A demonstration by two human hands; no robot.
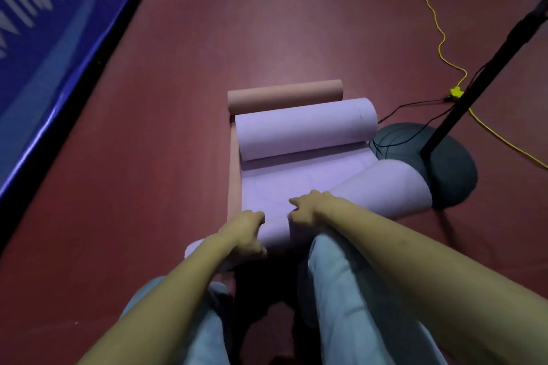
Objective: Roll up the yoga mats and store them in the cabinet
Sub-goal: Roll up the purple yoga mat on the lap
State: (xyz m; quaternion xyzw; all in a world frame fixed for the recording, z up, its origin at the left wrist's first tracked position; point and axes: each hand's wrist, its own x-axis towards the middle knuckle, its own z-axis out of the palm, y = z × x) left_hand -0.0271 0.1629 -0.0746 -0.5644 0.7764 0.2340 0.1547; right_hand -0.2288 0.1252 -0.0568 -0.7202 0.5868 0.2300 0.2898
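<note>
A lilac yoga mat [284, 184] lies on the red floor in front of my knees. Its far end is curled into a thick roll [305, 130], and a second lilac roll [385, 187] lies at an angle on its right side. My left hand [246, 234] and my right hand [308, 207] both curl their fingers over the mat's near rolled edge. Under the lilac mat lies a pink mat [234, 175], whose far end forms a thinner roll [284, 95]. No cabinet is in view.
A standing fan's dark round base [444, 163] and black pole [486, 68] stand just right of the mats, with black cables beside them. A yellow cord [439, 38] runs across the floor behind. A blue banner barrier [44, 53] lines the left side.
</note>
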